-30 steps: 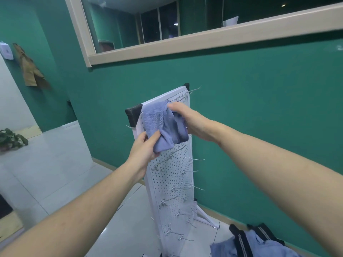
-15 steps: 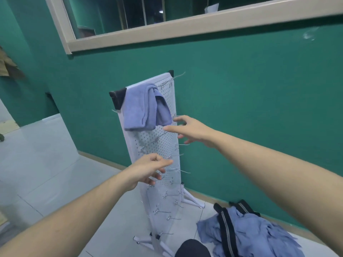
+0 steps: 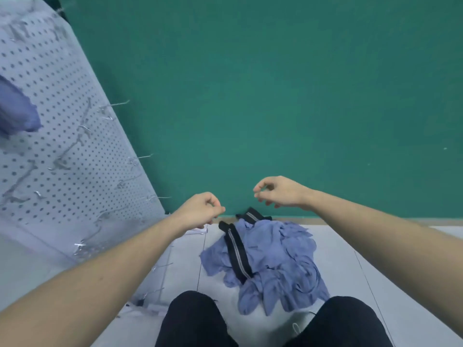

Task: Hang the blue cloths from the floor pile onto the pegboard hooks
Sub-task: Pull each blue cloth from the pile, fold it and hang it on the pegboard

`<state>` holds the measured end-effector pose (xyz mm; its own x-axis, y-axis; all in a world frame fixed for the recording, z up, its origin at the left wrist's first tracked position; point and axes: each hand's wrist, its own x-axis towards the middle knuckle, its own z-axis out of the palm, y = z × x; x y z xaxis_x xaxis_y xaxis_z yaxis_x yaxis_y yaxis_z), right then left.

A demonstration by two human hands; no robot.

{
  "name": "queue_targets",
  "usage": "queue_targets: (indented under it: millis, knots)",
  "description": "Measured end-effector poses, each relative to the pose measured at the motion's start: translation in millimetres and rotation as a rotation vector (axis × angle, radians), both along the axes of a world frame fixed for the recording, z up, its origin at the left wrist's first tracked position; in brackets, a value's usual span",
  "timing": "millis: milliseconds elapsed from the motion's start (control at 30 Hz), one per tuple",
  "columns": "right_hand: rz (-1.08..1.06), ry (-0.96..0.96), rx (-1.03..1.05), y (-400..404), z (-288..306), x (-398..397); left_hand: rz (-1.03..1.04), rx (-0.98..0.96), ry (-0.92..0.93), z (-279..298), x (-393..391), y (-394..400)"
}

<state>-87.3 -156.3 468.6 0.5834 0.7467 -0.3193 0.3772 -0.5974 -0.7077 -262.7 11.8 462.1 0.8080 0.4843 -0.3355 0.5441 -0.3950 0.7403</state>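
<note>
Blue hung cloth (image 3: pixel 17 113) cut off at left edge.

One head-worn wide-angle view, tilted steeply down and forward at the flat green painted wall (image 3: pixel 275 96), close over the heap of blue cloths (image 3: pixel 275 261) on the pale tiled floor (image 3: pixel 375 266); white perforated pegboard (image 3: pixel 62 146) looms near at left.

You see a black strap (image 3: pixel 235 249) lying below the green wall (image 3: pixel 275 96), on the pale tiled floor (image 3: pixel 375 266).
</note>
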Motion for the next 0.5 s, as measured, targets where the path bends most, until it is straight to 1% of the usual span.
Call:
queue_targets:
  millis: [100, 233, 300, 400, 500]
  knots:
    - [-0.091, 0.036, -0.015, -17.8, -48.1, 38.7, -0.051, -0.016, 0.045, -42.2, 50.1, -6.1]
    - [-0.229, 0.153, -0.015, -33.6, -113.6, 78.0, -0.083, -0.034, 0.087, -105.1, 106.1, -10.8]
    - [-0.292, 0.183, -0.050, -39.3, -147.7, 92.0, -0.123, -0.019, 0.109, -138.6, 128.5, -11.2]
    - [-0.288, 0.192, -0.127, -37.5, -206.4, 110.0, -0.168, -0.016, 0.137, -191.1, 155.4, -8.9]
    - [-0.289, 0.217, -0.185, -28.9, -258.8, 116.9, -0.166, 0.003, 0.171, -241.3, 171.7, -6.3]
